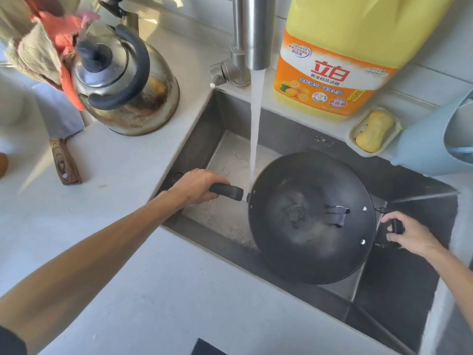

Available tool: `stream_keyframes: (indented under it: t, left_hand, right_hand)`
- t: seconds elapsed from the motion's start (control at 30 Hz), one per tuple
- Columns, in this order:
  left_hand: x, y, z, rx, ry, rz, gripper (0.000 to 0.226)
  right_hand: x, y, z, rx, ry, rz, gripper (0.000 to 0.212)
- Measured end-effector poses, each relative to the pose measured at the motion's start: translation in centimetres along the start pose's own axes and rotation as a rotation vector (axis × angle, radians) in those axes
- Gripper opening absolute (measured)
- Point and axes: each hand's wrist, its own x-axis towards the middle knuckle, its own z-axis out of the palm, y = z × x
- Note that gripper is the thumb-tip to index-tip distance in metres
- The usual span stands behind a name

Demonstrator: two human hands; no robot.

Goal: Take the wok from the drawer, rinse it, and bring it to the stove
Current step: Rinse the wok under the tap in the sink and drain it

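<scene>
A black wok (311, 219) hangs inside the steel sink (204, 129), with a little water pooled in its bowl. My left hand (198, 187) grips its long black handle on the left. On the far side, my right hand (409, 233) holds the small black helper handle. The faucet (253, 32) runs, and its stream falls just left of the wok's rim, next to the long handle's joint.
A steel kettle (128, 83) stands on the counter left of the sink, cloths (38, 42) beside it and a wood-handled knife (65, 162) nearer me. Behind the sink are a yellow detergent jug (340, 60), a soap dish (375, 130) and a blue basin (435, 139).
</scene>
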Motion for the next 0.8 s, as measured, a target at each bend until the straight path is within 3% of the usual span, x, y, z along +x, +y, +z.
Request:
stream_keyframes:
  t: [0.3, 0.6, 0.8]
  left_hand:
    - [-3.0, 1.0, -2.4, -0.091, 0.068, -0.056, 0.043]
    - [-5.4, -0.2, -6.3, -0.166, 0.09, -0.085, 0.041]
    - [-9.1, -2.1, -7.8, -0.111, 0.116, -0.136, 0.046]
  right_hand:
    - [-2.7, -1.9, -3.7, 0.017, 0.007, -0.069, 0.051]
    - [-5.2, -4.4, -6.6, 0.079, -0.091, -0.136, 0.036]
    - [-7.3, -6.7, -6.5, 0.111, -0.157, -0.179, 0.038]
